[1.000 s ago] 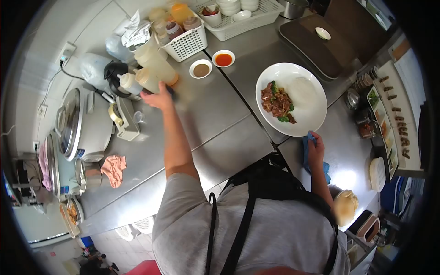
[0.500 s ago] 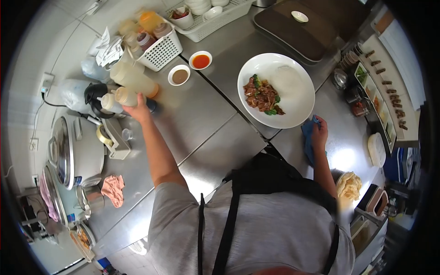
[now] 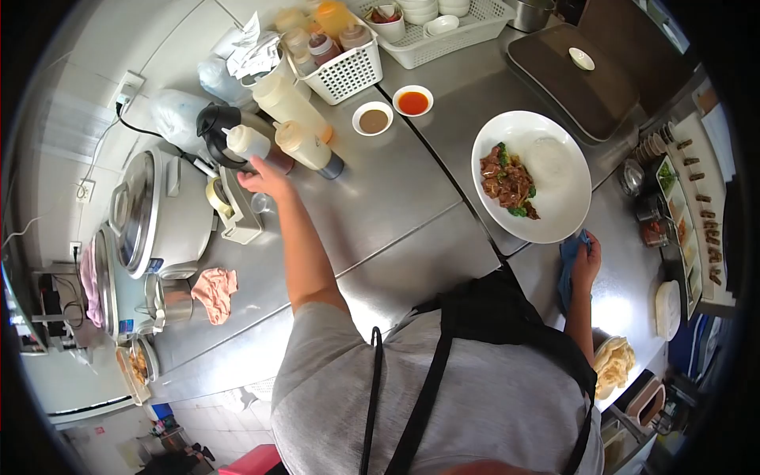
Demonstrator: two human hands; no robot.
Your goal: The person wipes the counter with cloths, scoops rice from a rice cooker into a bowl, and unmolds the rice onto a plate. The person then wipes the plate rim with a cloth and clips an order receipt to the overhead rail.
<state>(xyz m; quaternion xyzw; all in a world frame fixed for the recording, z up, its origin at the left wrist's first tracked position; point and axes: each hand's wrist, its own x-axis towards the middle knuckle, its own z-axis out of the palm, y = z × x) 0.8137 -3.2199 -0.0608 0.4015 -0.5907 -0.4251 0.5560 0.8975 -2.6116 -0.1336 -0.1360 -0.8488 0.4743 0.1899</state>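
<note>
My left hand (image 3: 265, 178) is open, fingers spread, just below a small white-capped squeeze bottle (image 3: 248, 142); contact between them cannot be made out. To its right stands a pale yellow squeeze bottle (image 3: 302, 146) with a dark base, apart from the hand. A taller cloudy bottle (image 3: 286, 105) is behind these. My right hand (image 3: 586, 265) grips a bunched blue cloth (image 3: 568, 273) near the lower right rim of a large white plate (image 3: 546, 223), which holds glazed meat with greens (image 3: 507, 184) and a pale mound (image 3: 546, 161).
Two sauce dishes, brown (image 3: 373, 119) and red (image 3: 413, 102), sit by a bottle basket (image 3: 342, 75). A brown tray (image 3: 554, 71) lies behind the plate. At left are a large cooker (image 3: 170, 214), a tape dispenser (image 3: 241, 218) and a pink cloth (image 3: 214, 294).
My left hand has come off the pale yellow bottle, which now stands free, and moved left toward the white-capped one. My right hand keeps the blue cloth. The camera view has shifted.
</note>
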